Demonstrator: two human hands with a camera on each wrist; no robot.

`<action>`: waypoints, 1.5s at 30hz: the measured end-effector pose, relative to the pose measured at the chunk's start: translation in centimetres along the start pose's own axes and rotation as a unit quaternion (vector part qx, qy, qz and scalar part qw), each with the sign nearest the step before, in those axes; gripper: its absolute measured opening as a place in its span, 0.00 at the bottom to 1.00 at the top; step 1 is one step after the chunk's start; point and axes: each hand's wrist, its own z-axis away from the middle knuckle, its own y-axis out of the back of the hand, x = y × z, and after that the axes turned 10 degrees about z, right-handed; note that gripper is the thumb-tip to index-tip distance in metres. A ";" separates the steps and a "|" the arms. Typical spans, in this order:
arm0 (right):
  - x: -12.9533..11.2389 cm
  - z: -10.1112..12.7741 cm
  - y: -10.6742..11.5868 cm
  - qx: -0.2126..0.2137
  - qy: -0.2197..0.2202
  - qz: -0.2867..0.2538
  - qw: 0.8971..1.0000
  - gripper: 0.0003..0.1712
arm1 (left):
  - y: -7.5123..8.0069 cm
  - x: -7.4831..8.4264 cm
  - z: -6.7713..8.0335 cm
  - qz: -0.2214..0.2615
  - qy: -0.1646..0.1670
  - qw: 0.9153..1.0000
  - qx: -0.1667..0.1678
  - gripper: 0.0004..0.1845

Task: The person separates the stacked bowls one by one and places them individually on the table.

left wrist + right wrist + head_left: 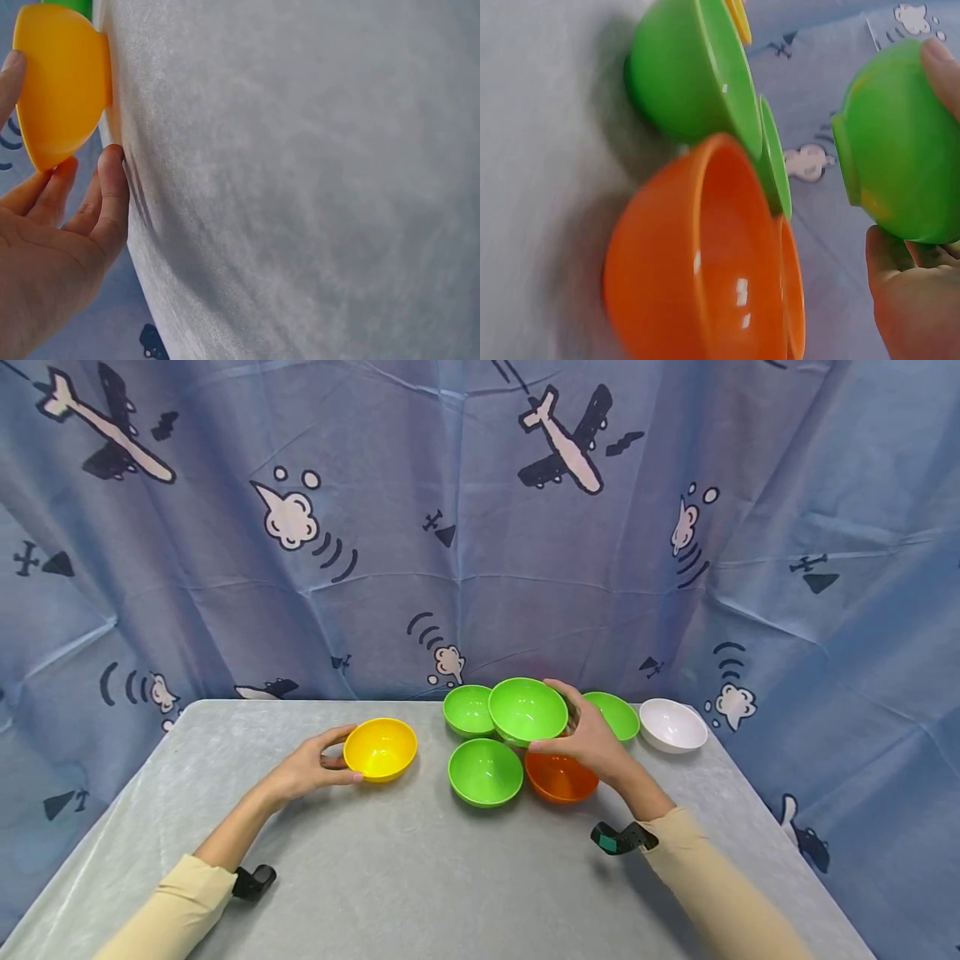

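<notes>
My left hand (311, 768) holds a yellow bowl (381, 750) at its left side, thumb on the near rim and fingers on the far side. The yellow bowl sits upright on the table; the left wrist view shows it side-on, at the upper left. A green bowl (527, 712) is gripped by its right side in my right hand (588, 739), raised off the table and slightly tilted. Under and around it stand a green bowl (486, 772), an orange bowl (561, 778) and a green bowl (468, 711) farther back.
To the right of the right hand are another green bowl (615, 717), partly covered, and a white bowl (673, 726). A second orange bowl (793, 300) shows behind the front orange one. The grey table (420, 877) ends at a blue patterned curtain (390, 527).
</notes>
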 end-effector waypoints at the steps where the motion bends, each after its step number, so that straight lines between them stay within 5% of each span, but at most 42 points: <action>1: 0.3 0.3 0.5 0.002 -0.002 0.005 1.000 0.59 | 0.0 0.0 0.0 -0.001 0.000 1.000 -0.001 0.52; 22: 5.1 8.1 9.5 0.052 -0.028 0.081 0.995 0.56 | -0.1 0.1 0.1 -0.002 0.011 1.000 0.003 0.52; 45: 9.3 11.8 10.3 0.024 -0.059 0.143 0.988 0.56 | 0.0 0.2 -0.1 -0.007 0.006 1.000 0.005 0.52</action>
